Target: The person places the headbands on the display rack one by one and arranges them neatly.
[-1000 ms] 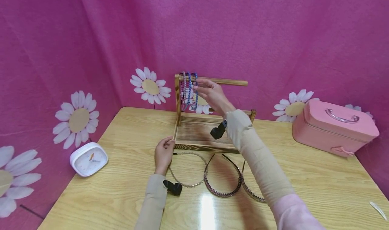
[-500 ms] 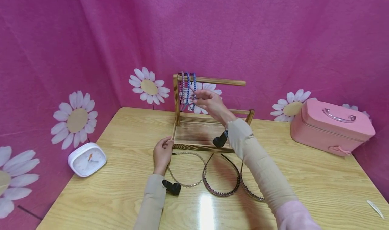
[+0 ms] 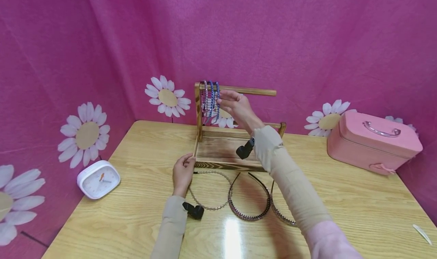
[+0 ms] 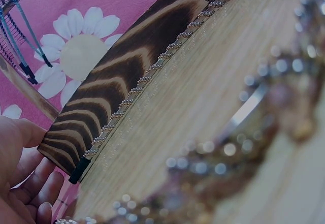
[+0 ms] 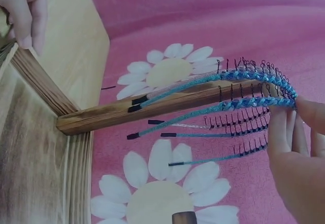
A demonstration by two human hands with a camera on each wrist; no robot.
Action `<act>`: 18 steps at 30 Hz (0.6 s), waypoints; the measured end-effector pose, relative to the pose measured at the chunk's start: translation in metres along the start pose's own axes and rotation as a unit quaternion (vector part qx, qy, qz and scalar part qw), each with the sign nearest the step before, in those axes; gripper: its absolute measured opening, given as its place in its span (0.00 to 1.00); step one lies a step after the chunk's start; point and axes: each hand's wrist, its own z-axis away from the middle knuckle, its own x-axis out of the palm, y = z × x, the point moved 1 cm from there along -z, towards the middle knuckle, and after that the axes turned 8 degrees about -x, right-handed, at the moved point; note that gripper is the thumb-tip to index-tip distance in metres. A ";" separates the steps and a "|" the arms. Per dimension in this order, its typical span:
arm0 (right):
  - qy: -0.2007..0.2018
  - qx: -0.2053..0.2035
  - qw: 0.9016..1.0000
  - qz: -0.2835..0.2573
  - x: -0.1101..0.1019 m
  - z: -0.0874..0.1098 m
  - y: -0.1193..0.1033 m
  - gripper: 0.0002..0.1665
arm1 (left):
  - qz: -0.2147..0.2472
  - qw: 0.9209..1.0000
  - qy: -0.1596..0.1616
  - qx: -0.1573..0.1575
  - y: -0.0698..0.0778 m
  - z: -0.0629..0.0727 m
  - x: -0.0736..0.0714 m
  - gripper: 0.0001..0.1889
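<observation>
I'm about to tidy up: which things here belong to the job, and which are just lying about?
Job:
right hand, pinching a blue headband
left hand, holding the wooden rack
other headbands hanging on it
probably the three headbands lying in front

Lying about, seemingly:
white clock
pink case
small white strip

Head view: from above, facing forward and down; farthest and widest, taking in wooden stand [image 3: 232, 167], wooden table [image 3: 112, 225], pink backdrop [image 3: 218, 31]. Left-wrist view: very near, slanted; looks along stand's striped front board [image 4: 96, 112], blurred beaded headband [image 4: 218, 158] closest to lens. Right-wrist view: near, turned sideways; faces stand post [image 5: 111, 116], blue headbands [image 5: 249, 103]. All three share left hand [image 3: 183, 173] at stand corner.
</observation>
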 end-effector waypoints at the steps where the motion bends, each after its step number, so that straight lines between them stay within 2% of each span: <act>1: 0.002 -0.001 1.000 -0.003 0.000 -0.001 -0.001 0.16 | -0.001 1.000 0.000 0.000 0.000 0.000 0.000 0.15; 8: 0.006 0.003 1.000 -0.002 -0.004 0.002 0.002 0.16 | 0.001 1.000 -0.003 0.000 0.001 0.001 0.002 0.15; 14: -0.024 0.008 1.000 0.009 -0.014 0.013 0.012 0.25 | -0.003 1.000 0.006 0.001 0.001 0.000 0.002 0.14; 18: -0.041 0.020 0.999 0.005 -0.026 0.029 0.020 0.20 | -0.002 1.000 0.007 0.002 0.000 0.000 0.002 0.14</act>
